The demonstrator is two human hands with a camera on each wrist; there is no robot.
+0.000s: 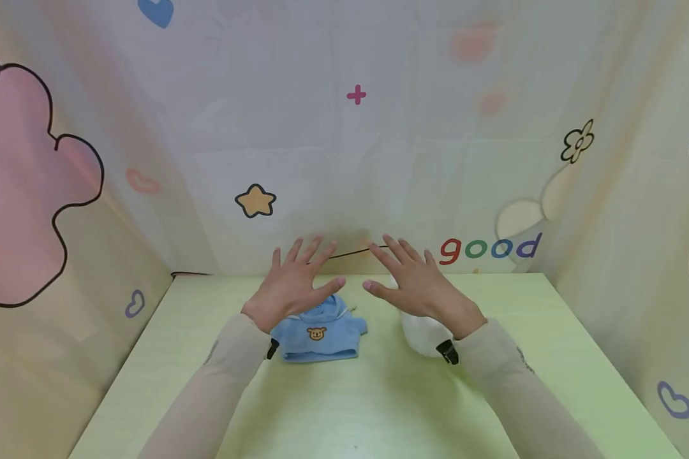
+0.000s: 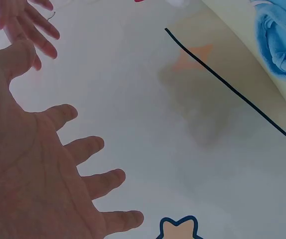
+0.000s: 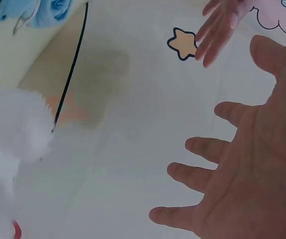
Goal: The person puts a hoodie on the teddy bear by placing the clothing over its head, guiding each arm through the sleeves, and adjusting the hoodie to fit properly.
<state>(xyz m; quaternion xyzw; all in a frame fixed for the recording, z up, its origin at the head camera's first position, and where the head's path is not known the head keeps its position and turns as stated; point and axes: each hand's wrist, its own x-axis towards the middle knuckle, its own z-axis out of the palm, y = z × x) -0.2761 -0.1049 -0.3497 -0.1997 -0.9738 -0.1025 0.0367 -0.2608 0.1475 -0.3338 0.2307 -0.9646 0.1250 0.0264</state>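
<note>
In the head view my left hand (image 1: 291, 285) is spread with straight fingers above a small light-blue hoodie (image 1: 327, 341) with a bear face on its front. The hoodie lies on the table, its hood partly behind that hand. My right hand (image 1: 422, 285), fingers also spread, hangs over a white fluffy thing (image 1: 422, 335); the hand and wrist hide much of it, so its kind is unclear. Neither hand holds anything. The right wrist view shows the white fluffy thing (image 3: 16, 129) at the left, with a bit of red low on it.
A pale green table (image 1: 344, 408) carries both things. Behind it hangs a printed curtain (image 1: 344, 159) with a star, hearts and the word "good"; more printed cloth closes in the left and right sides. Dark straps sit at both wrists.
</note>
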